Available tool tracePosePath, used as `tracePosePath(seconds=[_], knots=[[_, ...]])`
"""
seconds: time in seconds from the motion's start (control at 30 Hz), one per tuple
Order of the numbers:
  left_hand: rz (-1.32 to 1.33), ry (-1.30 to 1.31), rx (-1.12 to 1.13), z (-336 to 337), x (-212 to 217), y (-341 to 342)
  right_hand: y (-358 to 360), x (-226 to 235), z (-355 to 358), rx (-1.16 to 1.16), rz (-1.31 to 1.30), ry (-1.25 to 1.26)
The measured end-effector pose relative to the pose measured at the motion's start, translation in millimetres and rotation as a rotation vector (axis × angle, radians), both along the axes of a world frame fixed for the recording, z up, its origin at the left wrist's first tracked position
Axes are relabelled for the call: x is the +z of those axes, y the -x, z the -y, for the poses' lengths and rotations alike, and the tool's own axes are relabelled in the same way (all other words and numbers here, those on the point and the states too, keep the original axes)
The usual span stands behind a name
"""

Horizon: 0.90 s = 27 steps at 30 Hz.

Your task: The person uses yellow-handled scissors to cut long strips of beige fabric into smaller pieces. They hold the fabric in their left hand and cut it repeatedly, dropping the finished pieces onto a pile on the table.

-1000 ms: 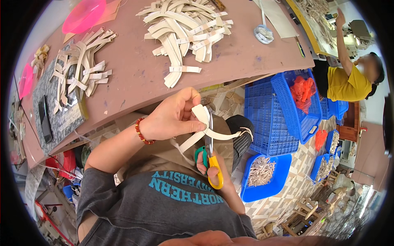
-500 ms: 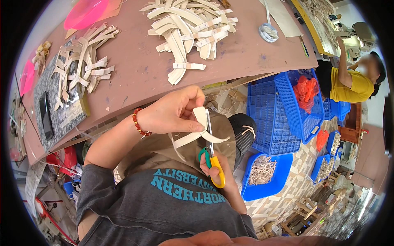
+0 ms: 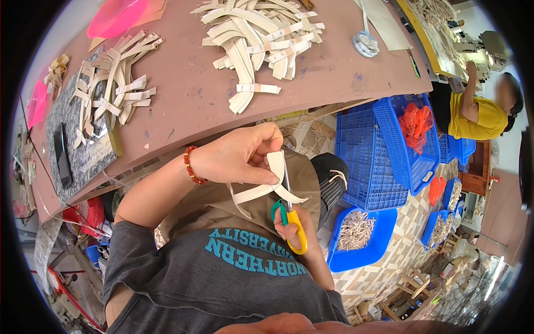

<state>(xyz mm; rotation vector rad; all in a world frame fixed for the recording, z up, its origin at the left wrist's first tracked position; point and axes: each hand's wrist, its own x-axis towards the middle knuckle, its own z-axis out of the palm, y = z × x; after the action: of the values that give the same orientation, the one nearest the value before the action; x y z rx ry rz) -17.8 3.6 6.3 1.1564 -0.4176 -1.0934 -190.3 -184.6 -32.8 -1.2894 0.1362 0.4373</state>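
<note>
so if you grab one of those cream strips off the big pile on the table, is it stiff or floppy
Probably springy rather than limp: strips in the big pile hold smooth curves. The strip pinched in the left hand juts out sideways without drooping, so likely thin, light and semi-stiff. The scissors in the right hand are at it, which suggests it cuts easily.

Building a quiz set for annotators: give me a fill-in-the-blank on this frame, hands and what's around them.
1. The right hand holds a pair of ____ with green and yellow handles.
2. The left hand pinches a pale strip and wears a bracelet of ____ beads.
3. The small tub of pale offcuts on the floor is ____ in colour.
4. A heap of pale strips lies on the ____ tabletop.

Missing words: scissors; red; blue; brown
</note>
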Motion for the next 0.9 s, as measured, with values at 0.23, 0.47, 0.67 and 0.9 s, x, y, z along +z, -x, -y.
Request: tracePosePath(seconds=[0.23,0.47,0.67,0.9], knots=[[0.162,-0.079,0.405,-52,46,-1,-1,-1,3,-0.107,-0.114,-0.033],[1.15,-0.954,0.973,-209,72,-65,-1,-12,5,-0.127,-0.096,-0.039],[1.202,-0.816,0.806,-109,20,-59,-5,-13,0,-0.065,-0.099,0.077],[1.069,-0.888,0.733,-6,-15,-65,2,0,-1,-0.071,-0.025,0.182]])
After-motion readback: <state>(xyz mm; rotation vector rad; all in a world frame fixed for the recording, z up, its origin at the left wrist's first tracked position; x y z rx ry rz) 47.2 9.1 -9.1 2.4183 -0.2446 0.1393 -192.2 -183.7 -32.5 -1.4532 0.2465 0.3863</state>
